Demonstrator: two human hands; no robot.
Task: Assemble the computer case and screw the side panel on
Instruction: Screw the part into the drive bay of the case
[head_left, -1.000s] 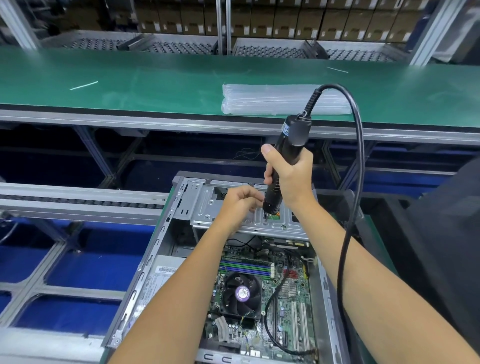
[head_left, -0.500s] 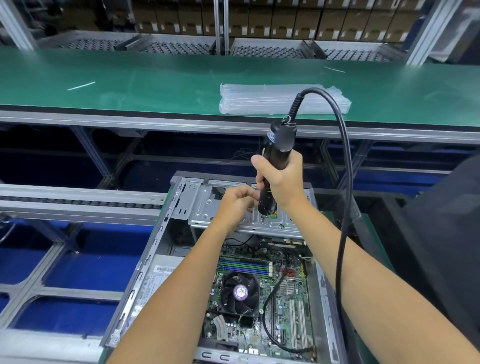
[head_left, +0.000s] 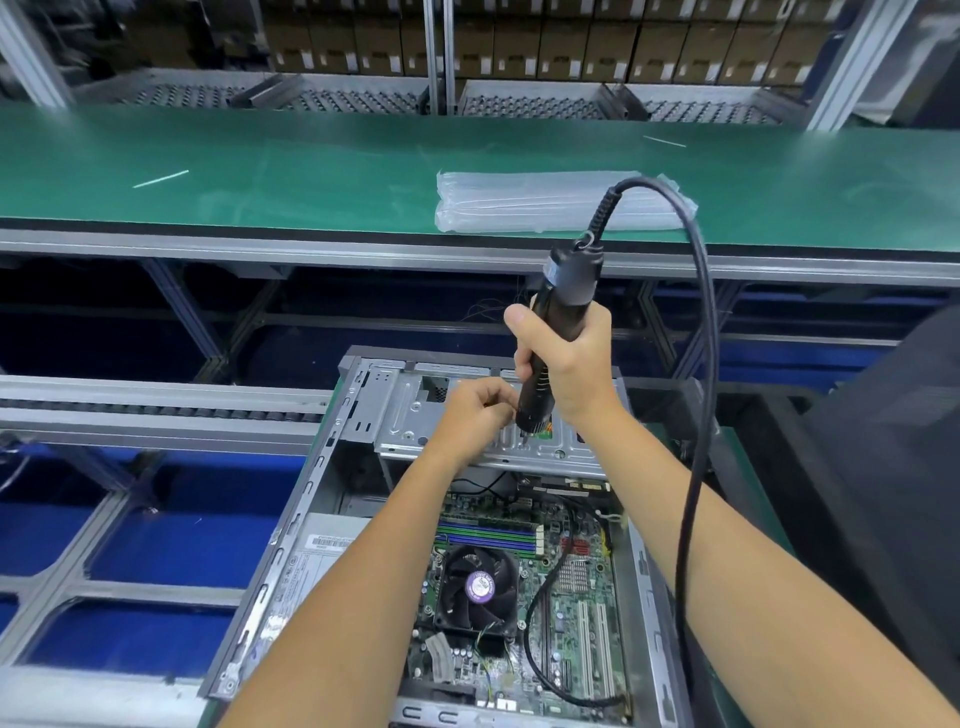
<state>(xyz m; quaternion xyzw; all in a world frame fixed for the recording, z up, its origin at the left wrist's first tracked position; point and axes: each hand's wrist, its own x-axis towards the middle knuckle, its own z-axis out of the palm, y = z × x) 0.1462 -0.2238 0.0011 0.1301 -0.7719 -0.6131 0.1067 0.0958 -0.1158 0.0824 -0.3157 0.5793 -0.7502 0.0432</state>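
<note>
The computer case (head_left: 332, 499) lies open on its side at 6 o'clock, close to the person. Its side panel is not on yet. Inside, near the bottom, sit the green board and a black fan (head_left: 477, 590) with a purple sticker; the writing on the sticker is too small to read. A white label (head_left: 328, 542) with a bar code sits on the box at 8 o'clock of the fan, and its words are too blurry to read too.

Farther in, the left hand (head_left: 475, 413) rests on the metal drive cage (head_left: 410, 415), with its fingers pinched close by the tool tip. They seem to hold a small screw, but the screw itself cannot be seen. The right hand (head_left: 569, 358) is wrapped tight around the electric screwdriver (head_left: 550, 332), which points down at the cage. Its black cord (head_left: 701, 364) loops up and to 3 o'clock.

To do this step well, the person should probably keep the tool straight up over the hole, hold the screw steady, press softly, and move the fingers away before it spins.

Farther off, at 12 o'clock, a clear plastic bundle (head_left: 545, 202) lies on the green counter (head_left: 260, 171).
</note>
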